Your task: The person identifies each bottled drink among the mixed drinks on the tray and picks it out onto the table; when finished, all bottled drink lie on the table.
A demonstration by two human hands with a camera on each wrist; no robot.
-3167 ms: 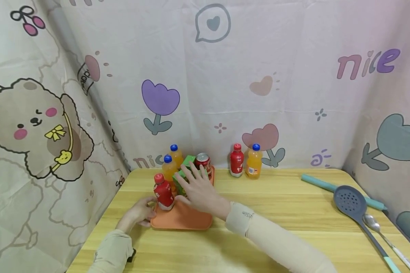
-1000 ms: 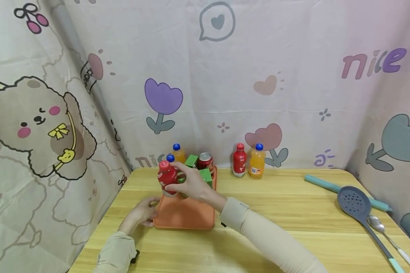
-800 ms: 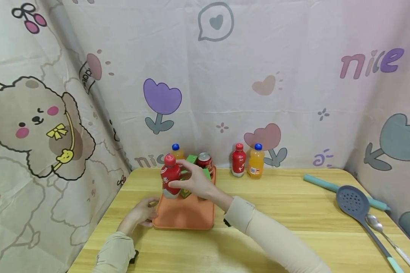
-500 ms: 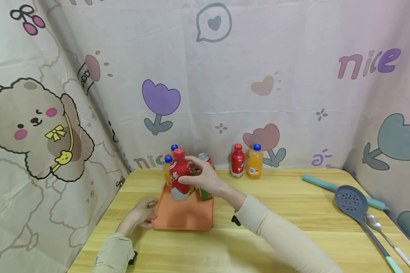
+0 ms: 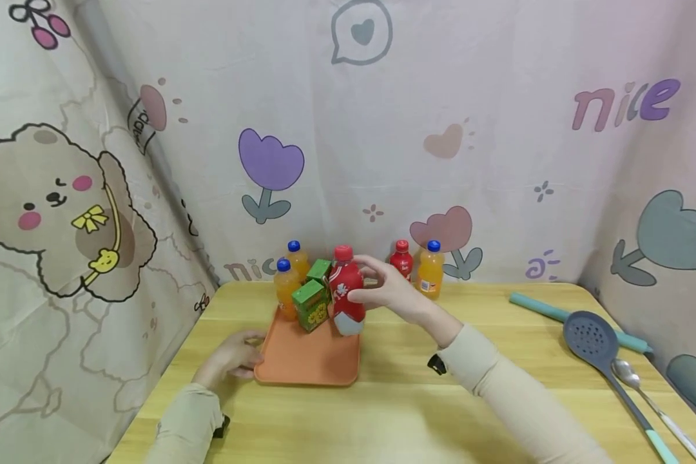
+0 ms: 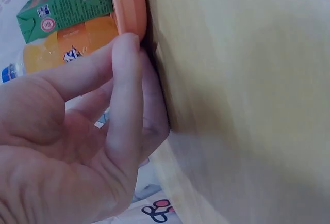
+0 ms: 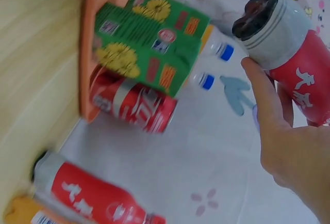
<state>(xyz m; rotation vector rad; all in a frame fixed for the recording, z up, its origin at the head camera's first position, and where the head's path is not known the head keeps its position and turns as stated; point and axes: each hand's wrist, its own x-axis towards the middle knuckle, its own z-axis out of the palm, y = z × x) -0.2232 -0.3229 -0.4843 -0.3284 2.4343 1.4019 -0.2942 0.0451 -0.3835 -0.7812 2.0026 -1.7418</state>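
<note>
Head: your right hand (image 5: 396,293) pinches the red-capped, red-and-white plastic bottle (image 5: 345,289) at frame centre | Left wrist: your left hand (image 6: 77,141) pinches the orange plastic tray (image 6: 129,7) rim, upper middle | Right wrist: bottle clear of tray, upper right

Cream left sleeve (image 5: 184,424) with soft wrinkles, matching right sleeve (image 5: 533,406) ending in a broad cuff (image 5: 468,357), small black fitting (image 5: 221,426) at the left sleeve's end, second black fitting (image 5: 437,365) under that cuff
</note>
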